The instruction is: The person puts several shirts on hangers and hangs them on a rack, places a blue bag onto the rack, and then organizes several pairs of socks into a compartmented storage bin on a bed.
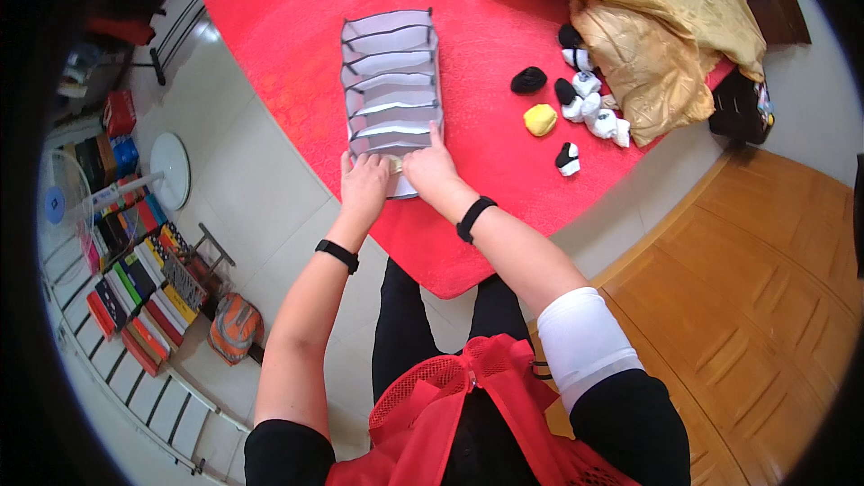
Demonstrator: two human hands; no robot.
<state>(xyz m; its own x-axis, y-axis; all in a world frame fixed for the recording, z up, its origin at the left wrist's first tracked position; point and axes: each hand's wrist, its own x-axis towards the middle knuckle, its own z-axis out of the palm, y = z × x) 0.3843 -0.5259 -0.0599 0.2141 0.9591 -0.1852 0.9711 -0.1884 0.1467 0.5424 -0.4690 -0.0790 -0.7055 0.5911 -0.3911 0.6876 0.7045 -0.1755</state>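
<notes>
A grey mesh storage organizer (392, 94) with dark edging and a row of crosswise compartments lies lengthwise on the red cloth. Both hands are at its near end, over the last compartments. My left hand (364, 184) has its fingers curled over the left rim. My right hand (432, 169) bends in from the right, its thumb side toward the left hand. Between the fingertips shows a small pale yellowish bundle (395, 165), mostly covered by the fingers. To the right lie a black balled sock (528, 81), a yellow balled sock (541, 120) and a black-and-white one (568, 159).
Several more white and black sock balls (589, 106) lie against a crumpled gold quilt (643, 63) on the red bed cover (486, 225). At left are a fan (169, 171), a rack of books (144, 297) and an orange bag (236, 328). Wooden panelling (720, 279) stands at right.
</notes>
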